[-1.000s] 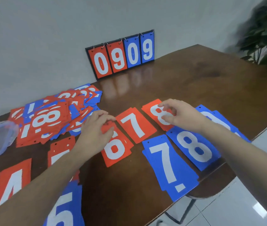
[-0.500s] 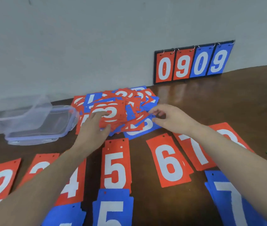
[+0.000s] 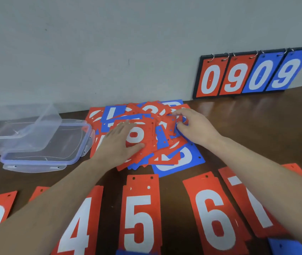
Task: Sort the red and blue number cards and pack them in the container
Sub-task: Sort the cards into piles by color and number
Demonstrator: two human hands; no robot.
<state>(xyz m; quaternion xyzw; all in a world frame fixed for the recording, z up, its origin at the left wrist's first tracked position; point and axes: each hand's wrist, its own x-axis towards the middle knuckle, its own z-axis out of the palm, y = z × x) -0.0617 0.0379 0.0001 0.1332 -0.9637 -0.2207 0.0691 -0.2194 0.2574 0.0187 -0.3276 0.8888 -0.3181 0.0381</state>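
Evidently the mixed pile of cards (image 3: pixel 146 133) lies just right of the container (image 3: pixel 17 129). Left hand (image 3: pixel 118 146) presses flat on it; right hand (image 3: pixel 192 127) pinches a card's edge. Thin, light, slippery: lift by edges.

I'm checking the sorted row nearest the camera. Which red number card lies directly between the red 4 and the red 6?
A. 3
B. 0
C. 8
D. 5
D: the red 5 card lies flat on the table between the red 4 card and the red 6 card.
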